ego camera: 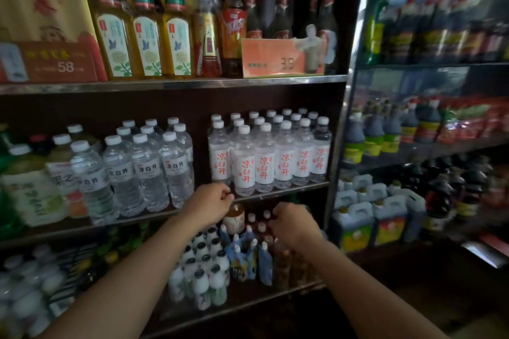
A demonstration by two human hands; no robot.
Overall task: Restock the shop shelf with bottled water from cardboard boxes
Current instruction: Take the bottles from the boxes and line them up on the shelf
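Observation:
Small water bottles with white labels and red lettering (268,157) fill the right half of the middle shelf (289,190) in several rows. Taller clear water bottles (148,170) stand to their left. My left hand (210,201) hovers at the shelf's front edge just below the red-lettered bottles, fingers curled, with nothing visible in it. Lower and to the right, in front of the shelf below, my right hand (293,224) also has curled fingers and holds nothing I can see. No cardboard box is in view.
Tea and dark glass bottles line the top shelf (176,82) behind an orange price card (272,59). The lower shelf holds white milk bottles (206,270) and blue pouches (248,259). A second rack (413,151) at right carries sauce bottles and jugs.

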